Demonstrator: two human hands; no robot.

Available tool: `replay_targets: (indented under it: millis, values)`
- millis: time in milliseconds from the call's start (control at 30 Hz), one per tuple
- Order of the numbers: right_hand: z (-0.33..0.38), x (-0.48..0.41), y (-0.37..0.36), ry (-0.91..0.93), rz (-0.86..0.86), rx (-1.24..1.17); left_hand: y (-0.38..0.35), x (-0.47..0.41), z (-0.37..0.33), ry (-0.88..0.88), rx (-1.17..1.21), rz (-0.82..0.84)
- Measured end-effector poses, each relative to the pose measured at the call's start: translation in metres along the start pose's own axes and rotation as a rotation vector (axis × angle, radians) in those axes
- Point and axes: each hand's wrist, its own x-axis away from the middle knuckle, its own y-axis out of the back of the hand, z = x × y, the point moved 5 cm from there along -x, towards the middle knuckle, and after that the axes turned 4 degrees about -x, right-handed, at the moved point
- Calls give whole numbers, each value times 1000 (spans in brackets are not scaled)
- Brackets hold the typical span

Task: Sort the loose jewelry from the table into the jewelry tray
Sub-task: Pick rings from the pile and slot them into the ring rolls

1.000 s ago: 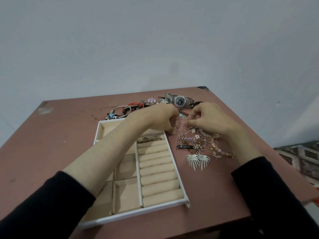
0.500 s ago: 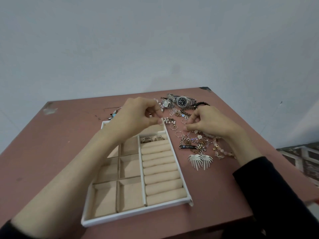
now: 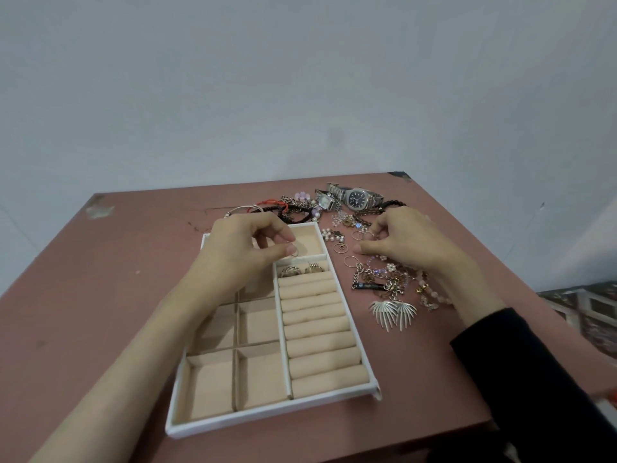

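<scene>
A white jewelry tray (image 3: 267,417) with beige compartments and ring rolls lies on the reddish table. Two rings (image 3: 302,269) sit in its top ring slot. My left hand (image 3: 248,248) hovers over the tray's far compartment and pinches a thin hoop ring (image 3: 293,249) between thumb and forefinger. My right hand (image 3: 405,242) rests over the pile of loose jewelry (image 3: 380,279) to the right of the tray, its fingers curled at small hoops (image 3: 360,234). Whether it grips one is unclear.
Two watches (image 3: 355,197) and several bracelets (image 3: 280,208) lie past the tray near the table's far edge. A pair of silver fan earrings (image 3: 392,312) lies right of the tray. The table's right edge (image 3: 521,262) drops to a patterned floor.
My left hand has drawn back from the jewelry pile with a thin hoop and now sits over the tray's far compartment. My right hand has stayed on the pile.
</scene>
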Motion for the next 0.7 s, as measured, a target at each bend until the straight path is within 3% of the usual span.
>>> replay_targets:
  millis: [200,433,567,700]
  values:
    - [3,-2,-1,27,-53,-8,0,1,0,5,10,3]
    - [11,3,10,76,-134,-346,5,4,1,16,12,31]
    - [29,12,8,124,-60,-568,6,6,1,24,62,125]
    - [47,19,0,145,49,-628,7,8,-1,15,102,204]
